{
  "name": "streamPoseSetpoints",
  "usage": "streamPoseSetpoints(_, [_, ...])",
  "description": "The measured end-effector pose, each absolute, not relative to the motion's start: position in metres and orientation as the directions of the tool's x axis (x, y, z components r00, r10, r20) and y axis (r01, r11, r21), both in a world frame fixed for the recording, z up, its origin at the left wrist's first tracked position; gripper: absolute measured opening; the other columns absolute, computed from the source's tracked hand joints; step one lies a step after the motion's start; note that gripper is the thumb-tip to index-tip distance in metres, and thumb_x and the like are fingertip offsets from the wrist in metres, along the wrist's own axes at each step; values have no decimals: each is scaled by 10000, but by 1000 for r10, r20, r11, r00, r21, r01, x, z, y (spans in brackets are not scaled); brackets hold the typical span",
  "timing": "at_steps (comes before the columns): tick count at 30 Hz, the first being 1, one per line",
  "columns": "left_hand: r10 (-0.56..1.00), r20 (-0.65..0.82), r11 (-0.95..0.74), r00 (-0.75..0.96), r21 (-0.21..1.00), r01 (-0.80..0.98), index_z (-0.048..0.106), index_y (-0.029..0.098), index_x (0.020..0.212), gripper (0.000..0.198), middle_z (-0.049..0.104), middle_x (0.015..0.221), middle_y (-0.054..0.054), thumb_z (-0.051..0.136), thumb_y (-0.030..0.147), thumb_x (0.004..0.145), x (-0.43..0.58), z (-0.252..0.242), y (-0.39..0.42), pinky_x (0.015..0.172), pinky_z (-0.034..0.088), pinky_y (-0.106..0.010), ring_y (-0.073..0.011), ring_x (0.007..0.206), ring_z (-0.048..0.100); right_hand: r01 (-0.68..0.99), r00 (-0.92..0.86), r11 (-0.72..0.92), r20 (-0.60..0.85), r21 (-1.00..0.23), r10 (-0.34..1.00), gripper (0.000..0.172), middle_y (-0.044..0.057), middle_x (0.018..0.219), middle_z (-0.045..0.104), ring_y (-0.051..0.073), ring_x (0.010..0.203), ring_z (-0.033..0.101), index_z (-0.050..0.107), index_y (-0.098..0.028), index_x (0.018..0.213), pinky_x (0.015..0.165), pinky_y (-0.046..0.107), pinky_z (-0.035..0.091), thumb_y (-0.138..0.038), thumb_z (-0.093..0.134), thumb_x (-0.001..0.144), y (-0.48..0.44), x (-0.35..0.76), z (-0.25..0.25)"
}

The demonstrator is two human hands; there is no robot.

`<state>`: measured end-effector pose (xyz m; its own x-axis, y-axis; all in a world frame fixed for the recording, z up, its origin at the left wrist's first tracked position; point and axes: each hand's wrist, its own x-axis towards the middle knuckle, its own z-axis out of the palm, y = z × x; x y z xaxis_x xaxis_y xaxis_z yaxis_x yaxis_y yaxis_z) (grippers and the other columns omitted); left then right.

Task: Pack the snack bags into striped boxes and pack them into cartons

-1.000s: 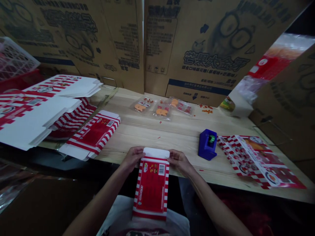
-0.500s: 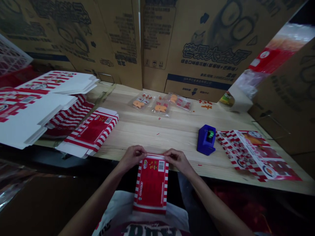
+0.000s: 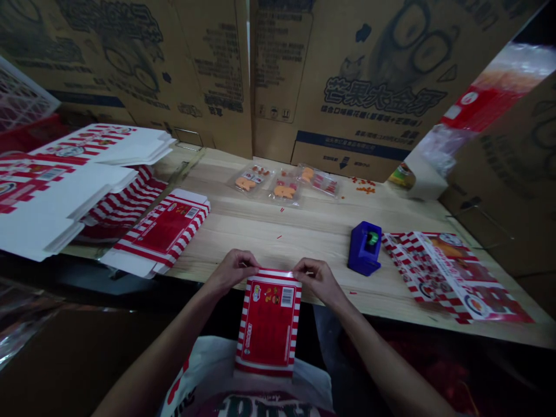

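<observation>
A red box with striped red-and-white edges [image 3: 267, 324] leans between my lap and the table's front edge, its printed face with a barcode towards me. My left hand [image 3: 234, 270] pinches the box's top left corner between thumb and fingers. At the top right corner, my right hand [image 3: 316, 278] grips the same box in a like pinch. The box's top edge runs between the two hands. To the right of my right hand stands a blue tape dispenser [image 3: 364, 249] with a green core.
Flat striped boxes [image 3: 167, 229] lie at the left, beside a larger stack of white-and-red cartons [image 3: 99, 174]. Several clear packets with orange pieces [image 3: 284, 190] sit at the back. Checked printed sheets [image 3: 456, 278] lie right. Tall cardboard boxes [image 3: 347, 133] wall the back.
The box's upper end has shifted slightly to the right and up. Both hands have moved a little with it, still pinching its top corners.
</observation>
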<state>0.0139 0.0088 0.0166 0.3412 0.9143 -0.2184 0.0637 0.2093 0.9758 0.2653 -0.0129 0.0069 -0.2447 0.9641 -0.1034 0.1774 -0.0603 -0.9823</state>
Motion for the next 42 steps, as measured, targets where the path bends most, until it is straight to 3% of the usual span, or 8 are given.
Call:
streamPoseSetpoints(10, [951, -181, 197, 250, 980, -41, 679, 145, 706, 236, 698, 797, -50, 789, 346, 651, 15, -9, -17, 665, 501, -264, -163, 711, 624, 85, -106, 96, 87, -992, 991, 172, 68, 933, 650, 206, 896, 625, 703, -216, 776, 786, 321, 513, -386, 711, 796, -46, 252, -21])
streamPoseSetpoints(13, [960, -175, 183, 218, 983, -14, 671, 149, 707, 242, 686, 767, -38, 785, 358, 666, 15, -7, -22, 652, 495, -248, -163, 710, 620, 135, -74, 151, 142, -979, 987, 208, 83, 1093, 639, 217, 1007, 610, 702, -240, 1005, 868, 356, 506, -349, 675, 829, -53, 257, -21])
streamPoseSetpoints(16, [951, -213, 223, 223, 975, -18, 672, 163, 756, 230, 662, 740, -14, 765, 368, 709, 11, -9, -24, 615, 487, -224, -151, 684, 612, 349, 199, 211, 292, -913, 935, 286, 104, 1189, 584, 214, 1022, 582, 651, -238, 1119, 849, 354, 504, -330, 637, 849, -50, 288, -14])
streamPoseSetpoints(19, [947, -225, 246, 229, 967, -64, 711, 182, 842, 240, 645, 809, -9, 767, 377, 713, 11, -18, -20, 620, 501, -223, -153, 723, 619, 513, 570, 75, 404, -855, 715, 273, 111, 1112, 571, 198, 895, 566, 634, -199, 1037, 714, 317, 495, -390, 605, 844, -40, 338, -10])
streamPoseSetpoints(23, [943, -208, 247, 261, 961, -127, 731, 182, 831, 247, 631, 828, -11, 787, 378, 690, 18, -24, -19, 633, 512, -220, -157, 751, 622, 447, 740, -161, 263, -880, 618, 381, 95, 976, 614, 183, 751, 543, 650, -156, 887, 680, 321, 468, -514, 600, 766, -22, 391, -21])
streamPoseSetpoints(32, [911, -316, 358, 264, 925, -126, 650, 193, 841, 354, 719, 812, -28, 813, 433, 637, 23, -12, -29, 575, 549, -270, -198, 653, 673, 298, 788, -176, 137, -938, 600, 299, 0, 529, 550, 165, 548, 493, 628, -187, 561, 546, 302, 414, -477, 662, 623, 4, 410, -42])
streamPoseSetpoints(37, [910, -320, 367, 263, 917, -155, 656, 190, 875, 370, 721, 829, -37, 811, 428, 638, 24, -16, -29, 583, 566, -297, -208, 648, 680, 201, 821, -42, 145, -979, 552, 338, 13, 591, 575, 166, 558, 533, 628, -176, 653, 502, 289, 433, -508, 673, 609, 9, 403, -44])
streamPoseSetpoints(42, [937, -273, 305, 220, 943, -130, 690, 194, 939, 406, 712, 939, -53, 820, 419, 626, 25, -19, -28, 608, 567, -275, -215, 740, 681, 136, 864, 99, 166, -986, 475, 322, 27, 767, 584, 162, 691, 582, 588, -191, 757, 621, 320, 527, -504, 635, 700, -6, 381, -59])
